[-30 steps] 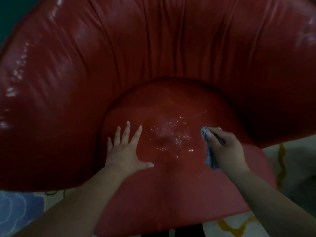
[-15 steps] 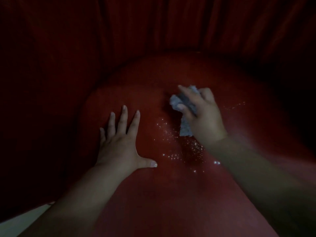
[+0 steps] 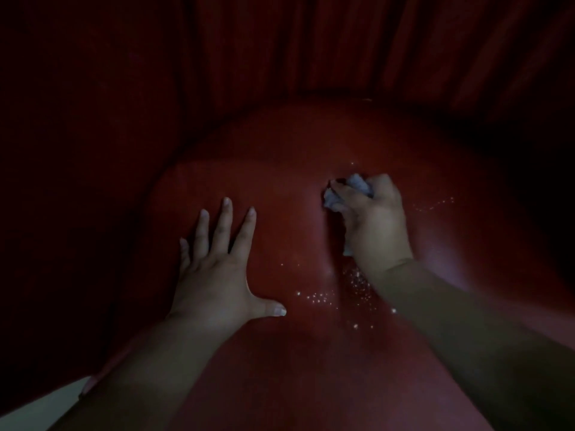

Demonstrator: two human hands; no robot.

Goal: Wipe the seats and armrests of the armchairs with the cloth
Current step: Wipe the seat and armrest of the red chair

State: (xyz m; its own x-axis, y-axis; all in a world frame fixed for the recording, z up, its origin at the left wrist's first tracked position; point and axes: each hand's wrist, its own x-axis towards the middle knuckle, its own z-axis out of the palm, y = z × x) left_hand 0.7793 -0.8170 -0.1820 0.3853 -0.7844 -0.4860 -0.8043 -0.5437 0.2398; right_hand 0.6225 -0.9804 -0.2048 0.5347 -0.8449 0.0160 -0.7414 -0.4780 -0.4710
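The red leather seat (image 3: 280, 157) of an armchair fills the view, dimly lit. My right hand (image 3: 373, 222) grips a crumpled grey-blue cloth (image 3: 357, 183) and presses it on the middle of the seat; most of the cloth is hidden under the hand. My left hand (image 3: 214, 272) lies flat on the seat to the left, fingers spread and thumb out. Small white droplets or specks (image 3: 342, 290) dot the seat between the two wrists, and a few more (image 3: 435, 205) lie right of the cloth.
The pleated red backrest (image 3: 311, 42) curves round the seat at the top and both sides, in deep shadow. A pale strip of floor (image 3: 37, 405) shows at the bottom left corner.
My head moved in closer, so the chair went dark. My right hand carried the cloth from the seat's right side up to its middle, past the specks. The left hand stayed put.
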